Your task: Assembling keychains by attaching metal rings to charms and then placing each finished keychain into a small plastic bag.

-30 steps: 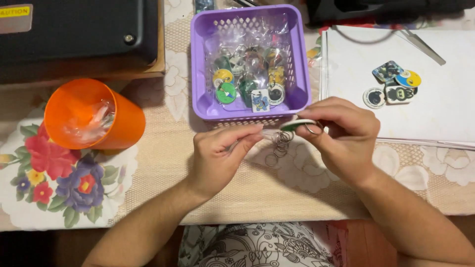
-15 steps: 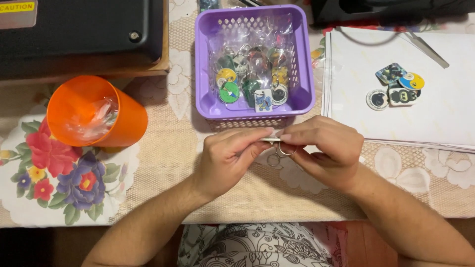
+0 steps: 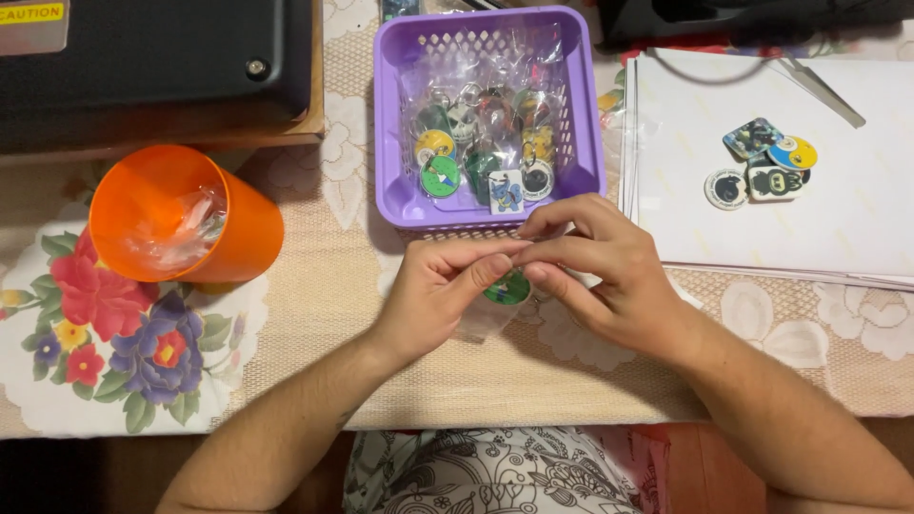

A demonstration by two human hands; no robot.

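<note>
I see both hands, left (image 3: 443,295) and right (image 3: 600,271), pinching a light, slippery green keychain (image 3: 507,288) by its rim, basket (image 3: 392,143) at twelve o'clock.

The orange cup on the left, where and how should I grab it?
Grip the orange cup around its smooth outer wall near the mouth, coming from its right side. It lies tilted with the open mouth facing up-left, crumpled clear plastic inside, so fingers should stay outside.

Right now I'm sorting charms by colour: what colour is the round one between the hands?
Green, seen in the head view.
</note>
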